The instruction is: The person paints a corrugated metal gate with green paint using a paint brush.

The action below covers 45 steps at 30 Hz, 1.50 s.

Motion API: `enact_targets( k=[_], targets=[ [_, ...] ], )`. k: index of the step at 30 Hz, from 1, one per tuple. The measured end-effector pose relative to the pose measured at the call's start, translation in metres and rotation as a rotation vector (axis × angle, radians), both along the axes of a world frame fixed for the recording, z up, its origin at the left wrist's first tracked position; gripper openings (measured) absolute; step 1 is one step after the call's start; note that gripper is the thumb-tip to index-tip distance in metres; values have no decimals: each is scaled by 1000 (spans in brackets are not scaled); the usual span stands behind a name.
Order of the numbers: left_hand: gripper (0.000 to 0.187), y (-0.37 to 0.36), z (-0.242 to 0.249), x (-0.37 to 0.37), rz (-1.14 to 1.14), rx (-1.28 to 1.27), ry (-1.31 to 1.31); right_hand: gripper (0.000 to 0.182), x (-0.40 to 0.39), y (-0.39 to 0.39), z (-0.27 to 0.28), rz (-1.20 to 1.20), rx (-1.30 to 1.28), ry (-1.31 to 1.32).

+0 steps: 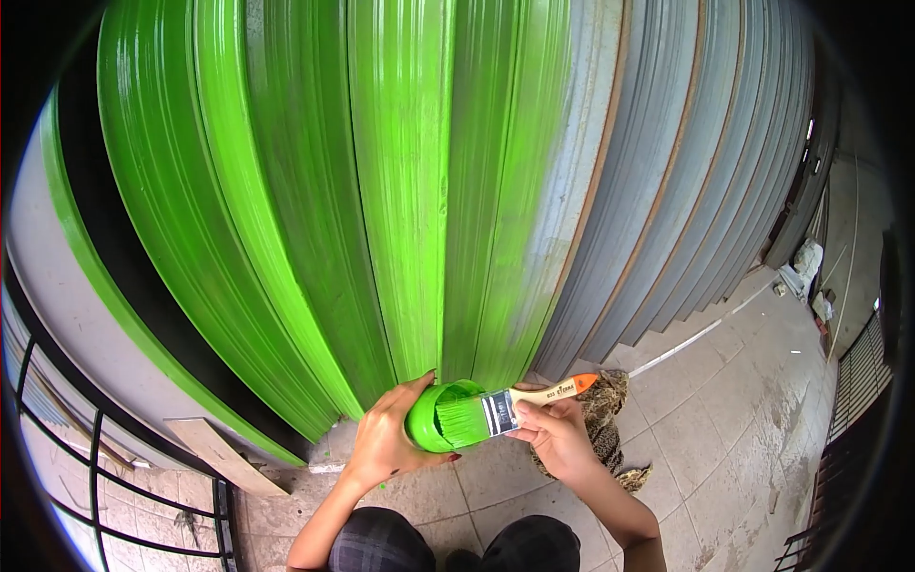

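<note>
My left hand (pixel 386 434) is wrapped round a small paint pot (pixel 429 429) coated in green paint, tilted so that its mouth faces right. A paintbrush (pixel 548 392) with a pale wooden handle, an orange tip and a metal ferrule is pinched in my right hand (pixel 558 434). Its green-covered bristles lie at the mouth of the pot. Just beyond my hands stands a ribbed metal folding door (pixel 400 191). Glossy green covers its left and middle panels, thinning to streaks toward the bare grey panels (pixel 648 172) on the right.
A patterned cloth (pixel 605 410) lies on the tiled floor (pixel 686 419) behind my right hand. At the left are a wooden board (pixel 224 453) and a black metal grille (pixel 95 467). White scraps (pixel 808 259) sit by the door's far right end. My knees (pixel 381 539) are below.
</note>
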<state>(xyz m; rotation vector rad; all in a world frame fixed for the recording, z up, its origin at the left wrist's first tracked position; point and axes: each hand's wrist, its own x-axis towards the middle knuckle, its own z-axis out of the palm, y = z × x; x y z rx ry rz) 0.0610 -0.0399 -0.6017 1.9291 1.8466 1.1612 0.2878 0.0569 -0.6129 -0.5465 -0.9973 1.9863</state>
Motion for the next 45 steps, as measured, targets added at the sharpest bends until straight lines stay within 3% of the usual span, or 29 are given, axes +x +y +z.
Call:
enact_targets(
  k=[2, 4, 6, 8, 11, 15, 19, 23, 25, 28, 31, 35, 37, 38, 41, 45],
  targets=[
    [99, 1, -2, -2, 31, 13, -23, 28, 5, 7, -12, -50, -114, 186],
    [98, 0, -3, -4, 75, 36, -46, 29, 5, 13, 1, -296, 11, 199],
    [98, -2, -1, -6, 87, 39, -71, 33, 10, 39, -25, -632, 550, -72],
    [98, -2, 2, -6, 91, 31, -92, 31, 8, 65, -51, -809, 1116, -386],
    [98, -3, 0, -7, 72, 31, -96, 31, 2, 81, -70, -715, 1621, -767],
    [99, -4, 1, -6, 45, 11, -119, 30, -11, 113, -51, -767, 2050, -912],
    [100, -5, 2, -7, 30, -1, -121, 25, -18, 115, -13, -1044, 2087, -784],
    [100, -6, 2, -8, 16, 15, -123, 19, -26, 119, -99, -959, 2099, -930],
    [100, -6, 2, -8, 18, 13, -128, 22, -23, 106, -138, -773, 2082, -1028],
    [100, -5, 1, -8, 11, 4, -125, 26, -25, 99, -146, -609, 1989, -1070],
    [101, -3, -1, -8, -24, 18, -125, 29, -23, 109, -106, -691, 2061, -1014],
    [101, -4, -2, -8, -40, 28, -130, 31, -16, 113, 24, -1051, 2086, -765],
    [102, -1, -2, -9, -41, 44, -133, 30, -17, 113, 20, -1070, 2056, -754],
    [101, 0, -4, -11, -46, 48, -137, 30, -17, 114, 14, -1080, 2039, -752],
    [101, -1, -6, -11, -51, 61, -122, 22, -20, 123, -90, -924, 2101, -957],
    [101, -1, -11, -16, -74, 45, -163, 23, -9, 100, -158, -499, 2026, -1164]
  ],
)
